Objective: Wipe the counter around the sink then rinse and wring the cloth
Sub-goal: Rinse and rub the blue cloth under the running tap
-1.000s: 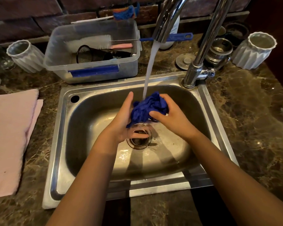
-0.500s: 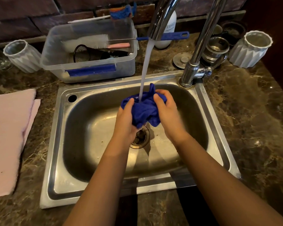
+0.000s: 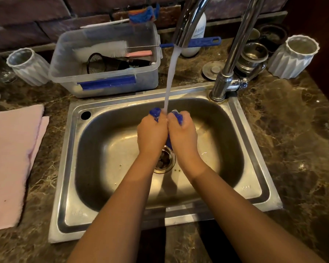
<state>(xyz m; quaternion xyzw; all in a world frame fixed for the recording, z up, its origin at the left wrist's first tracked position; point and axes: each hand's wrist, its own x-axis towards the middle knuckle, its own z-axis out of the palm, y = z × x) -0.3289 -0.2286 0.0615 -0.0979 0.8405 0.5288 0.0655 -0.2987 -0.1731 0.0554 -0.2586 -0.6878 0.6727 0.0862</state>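
Fingers of both the left hand and right hand curl tightly around the blue cloth.

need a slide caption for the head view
Both hands, left hand and right hand, squeeze a blue cloth under the running faucet stream over the steel sink.

dim warm light; seemingly brick wall behind brown marble countertop.

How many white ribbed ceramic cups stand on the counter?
2: one white ribbed ceramic cup at the far left beside the clear plastic tub, another at the far right; none seems hidden.
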